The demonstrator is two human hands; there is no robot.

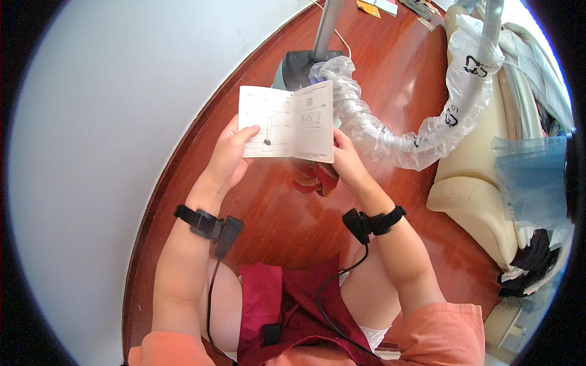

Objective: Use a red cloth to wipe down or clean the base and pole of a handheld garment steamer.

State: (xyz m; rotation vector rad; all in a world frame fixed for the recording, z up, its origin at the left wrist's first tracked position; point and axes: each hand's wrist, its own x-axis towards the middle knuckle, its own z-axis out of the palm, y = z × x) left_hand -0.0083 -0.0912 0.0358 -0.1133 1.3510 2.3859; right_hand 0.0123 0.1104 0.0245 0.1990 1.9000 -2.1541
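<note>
An instruction booklet (278,125) with white pages lies spread between my two hands, in front of my knees. Line drawings of an upright appliance and its parts show on its pages. My left hand (233,149) grips the left page edge, thumb on top of the paper. On the opposite edge, my right hand (347,155) holds the booklet, its fingers mostly hidden behind the page. Just beyond the booklet stands a dark appliance base (296,72) with a grey pole (328,30). Beside it runs a hose in clear plastic wrap (390,137).
A cream sofa (467,183) with clothes and a translucent blue bag (531,174) stands at the right. The white wall (110,134) curves along the left. A red patterned thing (317,180) lies on the wooden floor (268,204) below the booklet. Papers (369,8) lie far off.
</note>
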